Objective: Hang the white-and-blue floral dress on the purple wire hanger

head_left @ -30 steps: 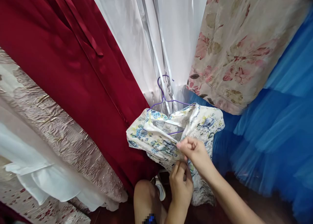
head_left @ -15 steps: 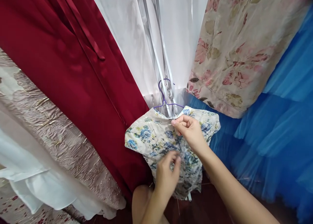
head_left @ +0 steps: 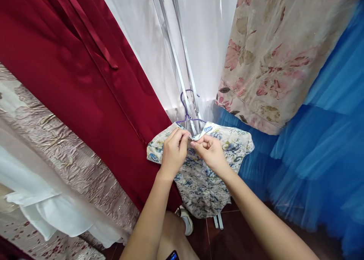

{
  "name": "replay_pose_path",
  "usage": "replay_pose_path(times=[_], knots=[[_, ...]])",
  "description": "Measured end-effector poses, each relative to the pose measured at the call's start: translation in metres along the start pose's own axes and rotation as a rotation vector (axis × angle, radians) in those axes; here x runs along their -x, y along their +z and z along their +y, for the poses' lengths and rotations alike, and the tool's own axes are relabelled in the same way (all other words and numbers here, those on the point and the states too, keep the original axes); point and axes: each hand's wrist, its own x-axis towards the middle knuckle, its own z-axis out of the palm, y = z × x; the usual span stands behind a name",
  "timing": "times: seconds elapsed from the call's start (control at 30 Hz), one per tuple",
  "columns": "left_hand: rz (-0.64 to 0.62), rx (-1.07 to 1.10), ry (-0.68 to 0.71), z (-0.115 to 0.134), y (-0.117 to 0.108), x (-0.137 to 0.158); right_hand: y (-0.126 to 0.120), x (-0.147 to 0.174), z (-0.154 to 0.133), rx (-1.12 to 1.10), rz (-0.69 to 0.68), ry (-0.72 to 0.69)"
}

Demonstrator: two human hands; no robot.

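Left hand [head_left: 174, 149] has come up off the front of your blouse [head_left: 203, 193] to join your right hand [head_left: 209, 150] at the neckline [head_left: 203, 131]. Fingers of both pinched closed on its edge, steadying both sides. Blouse hangs on the purple hanger [head_left: 187, 115].

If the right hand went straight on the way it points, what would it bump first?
Probably the left hand, whose fingertips are just ahead of the right hand at the neckline of the flowered garment. Depth is unclear, so it might pass toward the purple hanger.
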Motion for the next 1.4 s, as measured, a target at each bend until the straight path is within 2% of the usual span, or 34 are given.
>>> replay_pose_path(times=[0.07,0.13,0.2,0.27,0.4,0.47,0.6,0.73,0.8,0.9,0.97,1.03,1.1,1.17,1.23,1.3,1.4], knots=[[0.070,0.032,-0.094,0.002,0.000,-0.002,0.000,-0.002,0.011,0.001,0.007,-0.024],[0.149,0.141,-0.208,0.006,-0.003,-0.006,-0.002,-0.002,0.022,0.014,0.024,-0.026],[0.176,0.269,-0.283,0.010,-0.009,-0.012,-0.004,0.000,0.028,0.026,0.039,-0.010],[0.098,0.351,-0.292,0.012,-0.016,-0.016,-0.006,0.005,0.028,0.020,0.046,0.006],[-0.226,0.322,-0.228,0.007,-0.027,-0.009,-0.007,0.011,0.011,-0.006,0.024,0.010],[-0.248,0.211,-0.172,0.005,-0.026,-0.002,-0.004,0.010,0.003,-0.018,0.002,0.002],[-0.057,0.092,-0.094,0.011,-0.019,-0.002,-0.001,0.001,0.005,-0.017,0.014,-0.039],[0.229,0.159,-0.181,0.008,-0.023,-0.017,-0.007,0.004,0.020,0.061,0.023,-0.020],[0.345,0.176,-0.232,-0.011,-0.029,-0.021,-0.014,0.012,0.023,0.087,-0.010,0.020],[0.462,0.222,-0.365,-0.060,-0.036,-0.012,-0.021,0.027,0.021,0.123,-0.076,0.057],[0.593,0.364,-0.572,-0.095,-0.035,0.003,-0.020,0.035,0.020,0.153,-0.116,0.081],[0.685,0.408,-0.683,-0.121,-0.028,0.024,-0.017,0.040,0.021,0.185,-0.150,0.115],[0.730,0.463,-0.772,-0.134,-0.016,0.046,-0.014,0.045,0.023,0.203,-0.184,0.153],[0.711,0.532,-0.847,-0.135,0.000,0.068,-0.015,0.051,0.027,0.192,-0.204,0.182],[0.634,0.609,-0.912,-0.126,0.017,0.090,-0.022,0.059,0.031,0.184,-0.194,0.199],[0.523,0.685,-0.947,-0.111,0.032,0.108,-0.034,0.068,0.039,0.184,-0.175,0.220],[0.356,0.786,-0.930,-0.080,0.046,0.123,-0.057,0.085,0.055,0.159,-0.158,0.276]])
